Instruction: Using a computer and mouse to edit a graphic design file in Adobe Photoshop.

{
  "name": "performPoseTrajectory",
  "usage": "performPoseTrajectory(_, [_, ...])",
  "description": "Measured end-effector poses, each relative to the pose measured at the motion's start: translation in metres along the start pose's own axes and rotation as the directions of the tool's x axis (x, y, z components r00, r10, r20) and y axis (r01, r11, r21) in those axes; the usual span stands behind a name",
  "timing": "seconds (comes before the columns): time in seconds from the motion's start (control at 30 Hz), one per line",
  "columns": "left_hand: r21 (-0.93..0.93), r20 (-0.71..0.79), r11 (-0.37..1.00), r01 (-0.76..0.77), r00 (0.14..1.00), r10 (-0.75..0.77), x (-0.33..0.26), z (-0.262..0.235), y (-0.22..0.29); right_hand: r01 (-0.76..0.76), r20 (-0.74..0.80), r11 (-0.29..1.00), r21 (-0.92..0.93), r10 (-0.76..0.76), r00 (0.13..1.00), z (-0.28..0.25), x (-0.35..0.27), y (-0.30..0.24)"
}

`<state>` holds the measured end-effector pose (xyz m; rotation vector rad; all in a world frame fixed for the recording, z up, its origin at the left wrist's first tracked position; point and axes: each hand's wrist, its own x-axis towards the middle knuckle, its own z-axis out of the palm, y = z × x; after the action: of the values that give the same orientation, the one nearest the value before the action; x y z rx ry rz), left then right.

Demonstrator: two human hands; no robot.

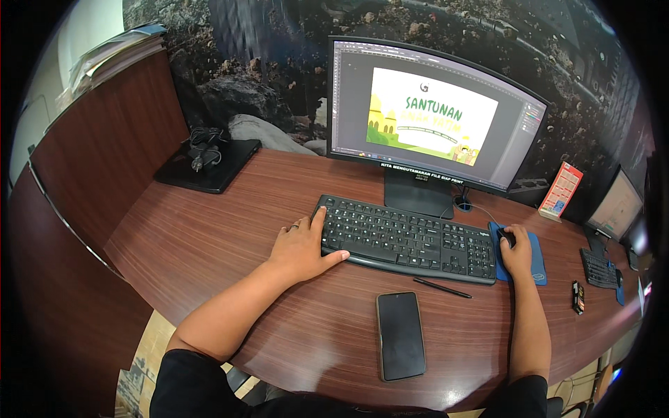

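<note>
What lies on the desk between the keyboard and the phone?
A thin black pen lies between the keyboard and the phone, toward the right, in the head view.

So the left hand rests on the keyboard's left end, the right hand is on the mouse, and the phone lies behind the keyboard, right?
Not quite. In the head view the phone lies in front of the keyboard, nearer the person. The left hand and the right hand on the mouse are as said.

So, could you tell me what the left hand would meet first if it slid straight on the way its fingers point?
The left hand already touches the keyboard at its left end. Its fingers point up and away across the desk, so it would probably reach the monitor next, though depth is unclear.
</note>
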<state>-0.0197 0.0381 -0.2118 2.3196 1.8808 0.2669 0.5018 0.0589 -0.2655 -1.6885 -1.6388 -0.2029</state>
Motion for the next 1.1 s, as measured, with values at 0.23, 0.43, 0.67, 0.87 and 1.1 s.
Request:
performPoseTrajectory(0.23, [0.041,-0.037,0.999,-0.017,0.999,0.018,0.001,0.006,-0.003,0.021,0.006,1.000,0.013,-0.021,1.000,-0.003,0.002,-0.004])
performPoseTrajectory(0.43, [0.008,-0.013,1.000,0.000,1.000,0.000,0.000,0.002,-0.001,0.038,0.002,0.998,0.045,-0.038,0.999,-0.001,0.000,-0.003])
performPoseTrajectory(0.67, [0.024,0.003,1.000,0.007,1.000,-0.007,-0.001,-0.001,0.001,0.040,0.007,0.998,0.045,-0.041,0.999,-0.001,0.000,-0.002])
performPoseTrajectory(0.87, [0.014,-0.014,1.000,-0.015,1.000,0.015,-0.001,0.003,-0.003,0.039,-0.007,0.999,0.026,-0.039,0.999,0.001,0.000,-0.004])
performPoseTrajectory(1.1, [0.019,-0.027,1.000,-0.022,0.999,0.023,0.001,0.002,0.002,0.060,-0.015,0.998,0.009,-0.060,0.998,0.000,-0.001,0.007])
